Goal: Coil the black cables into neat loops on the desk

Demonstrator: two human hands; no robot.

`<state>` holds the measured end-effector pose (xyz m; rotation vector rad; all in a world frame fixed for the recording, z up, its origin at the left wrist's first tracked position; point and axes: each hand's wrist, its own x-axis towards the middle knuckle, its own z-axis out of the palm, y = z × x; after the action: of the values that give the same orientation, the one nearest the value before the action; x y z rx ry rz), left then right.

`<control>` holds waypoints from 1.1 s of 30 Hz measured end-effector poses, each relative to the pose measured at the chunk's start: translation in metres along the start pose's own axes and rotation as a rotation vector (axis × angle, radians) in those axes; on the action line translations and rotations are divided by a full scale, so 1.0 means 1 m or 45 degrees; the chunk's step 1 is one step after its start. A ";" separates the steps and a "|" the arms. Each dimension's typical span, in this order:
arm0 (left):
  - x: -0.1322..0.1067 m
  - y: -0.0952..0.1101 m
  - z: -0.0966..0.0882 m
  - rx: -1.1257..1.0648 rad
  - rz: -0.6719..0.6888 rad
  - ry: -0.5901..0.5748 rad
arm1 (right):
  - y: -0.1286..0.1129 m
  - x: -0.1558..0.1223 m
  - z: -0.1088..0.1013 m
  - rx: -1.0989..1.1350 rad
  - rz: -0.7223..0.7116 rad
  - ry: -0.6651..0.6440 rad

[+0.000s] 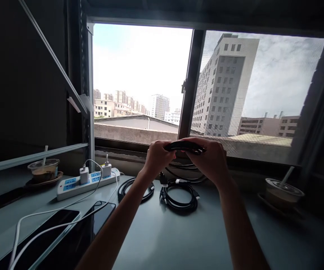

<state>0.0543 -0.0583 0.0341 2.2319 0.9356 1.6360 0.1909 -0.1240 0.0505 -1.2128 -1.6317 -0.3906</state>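
Forearms [124,219]: both are stretched low over the worktop [162,243]; the left coil [121,192] is partly hidden by one, so any downward sweep is best avoided.
Window [198,75]: the held coil [183,145] is backlit, and its strands are hard to tell apart; a slight tilt toward the light would likely be helpful.
Screens [97,221]: two dark devices are laid at the left, crossed by white leads [24,243], which should be kept from being snagged.
Strip [94,184]: two white chargers [83,174] are seated in it.
Hands: the left hand [158,154] and right hand [212,157] are both closed on the held coil, one at each end.
Held coil: it is kept off the worktop, between the hands; even pressure should be applied so that no loop is slipped.
Right coil [179,207]: it is laid flat beside the left one.
Plug [163,179]: it is seen at the right coil's edge.
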 end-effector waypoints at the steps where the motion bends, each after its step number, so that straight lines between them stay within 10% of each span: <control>1: 0.000 0.002 -0.001 -0.053 -0.068 0.036 | 0.000 0.000 0.000 0.009 0.007 0.015; 7: -0.001 0.020 -0.013 -0.720 -0.391 0.175 | 0.006 0.005 0.001 0.227 0.108 0.170; 15: -0.003 0.032 -0.014 -1.225 -0.412 0.193 | -0.007 0.005 0.014 1.249 0.448 -0.025; 21: -0.003 0.031 -0.007 -1.260 -0.463 -0.084 | -0.015 0.002 -0.003 1.435 0.420 -0.101; 26: -0.006 0.033 0.009 -1.287 -0.456 0.109 | -0.005 0.006 -0.006 1.485 0.482 -0.034; 33: 0.001 0.015 -0.005 -0.495 -0.257 0.136 | 0.014 0.008 -0.001 1.195 0.575 -0.080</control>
<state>0.0552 -0.0701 0.0447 1.7521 0.7589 1.6873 0.2031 -0.1141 0.0538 -0.8046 -1.2712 0.6464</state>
